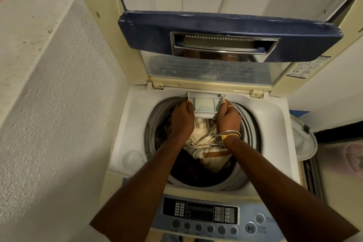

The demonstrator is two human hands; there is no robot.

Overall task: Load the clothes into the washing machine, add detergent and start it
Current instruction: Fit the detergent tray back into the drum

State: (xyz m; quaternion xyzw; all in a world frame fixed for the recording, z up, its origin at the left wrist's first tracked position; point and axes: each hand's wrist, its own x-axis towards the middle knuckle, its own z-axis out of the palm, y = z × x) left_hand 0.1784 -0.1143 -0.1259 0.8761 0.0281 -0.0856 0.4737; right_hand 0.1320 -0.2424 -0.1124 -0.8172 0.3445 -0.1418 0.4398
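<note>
A top-loading washing machine [135, 104] stands with its blue-edged lid [225, 31] raised against the wall. Inside the drum lie cream and brown striped clothes [204, 143] over darker ones. A pale detergent drawer [205, 103] sticks out from the drum's far rim. My left hand [181, 118] grips the drawer's left side. My right hand [227, 118], with a ring and bangles at the wrist, grips its right side. The control panel [202, 214] with round buttons is at the near edge.
A rough white wall [55, 88] rises close on the left. A white mesh bag or basket [302, 139] sits against the machine's right side, with a pink-tinted tub [353, 155] beyond it. A round cap recess [133, 158] marks the machine's left top.
</note>
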